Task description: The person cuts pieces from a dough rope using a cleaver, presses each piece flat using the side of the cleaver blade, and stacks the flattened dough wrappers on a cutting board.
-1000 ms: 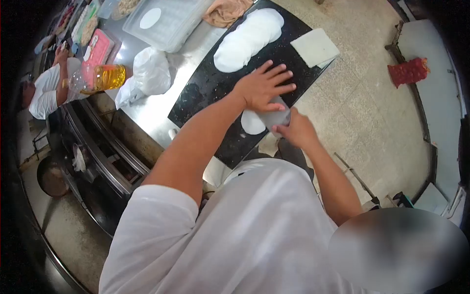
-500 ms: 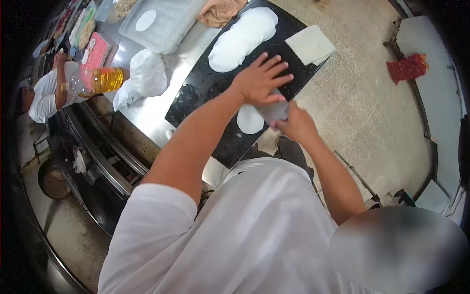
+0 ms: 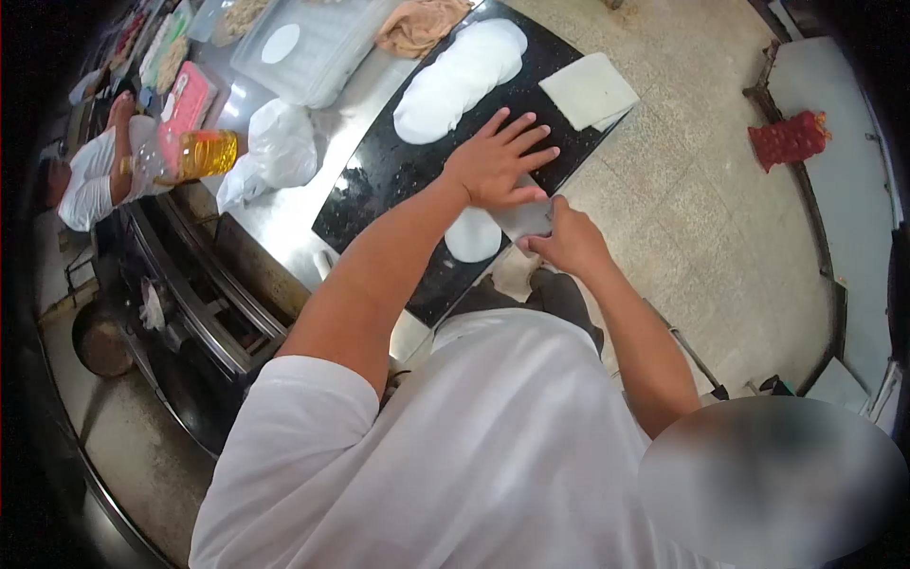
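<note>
One flat grey blade (image 3: 524,220) overlies the black board's (image 3: 379,178) right edge, the right hand (image 3: 575,239) clenched on one end, the left hand (image 3: 495,171) splayed across the other. On the board: one separate white disc (image 3: 473,236), one overlapping row of discs (image 3: 460,81), uncountable, and one pale square pad (image 3: 590,91). Left of it, one white bag (image 3: 286,147).

The hands (image 3: 578,243) (blade (image 3: 523,220) too) have edged rightward, uncovering more white disc (image 3: 472,235).

I've got the blade (image 3: 527,221) here, broad and grey, at the black board's (image 3: 384,171) edge, partly covered by the left hand (image 3: 495,169); just beside it I see one disc (image 3: 473,236), round, white, lying flat.
</note>
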